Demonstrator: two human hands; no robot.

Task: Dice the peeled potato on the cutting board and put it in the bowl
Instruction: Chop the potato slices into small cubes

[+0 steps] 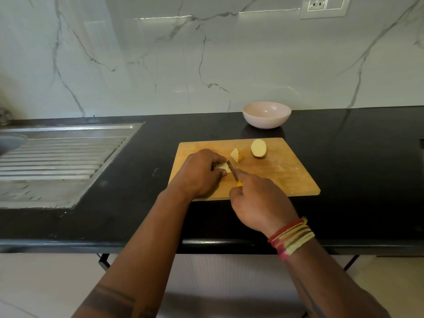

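My left hand (198,173) covers most of the potato piece (223,167) it pins. My right hand (257,198) hides nearly all the knife (232,169) handle. The sink (57,154) runs off the left edge, and a blurred grey shape (10,143) there I can't identify.

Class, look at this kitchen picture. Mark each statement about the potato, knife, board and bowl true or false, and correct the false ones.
1. The bowl already holds potato pieces. False: it looks empty.
2. The right hand grips the knife. True.
3. The left hand holds a potato piece on the board. True.
4. The potato half lies on the counter beside the board. False: it lies on the board.
5. The bowl stands on the board. False: it stands on the counter behind it.
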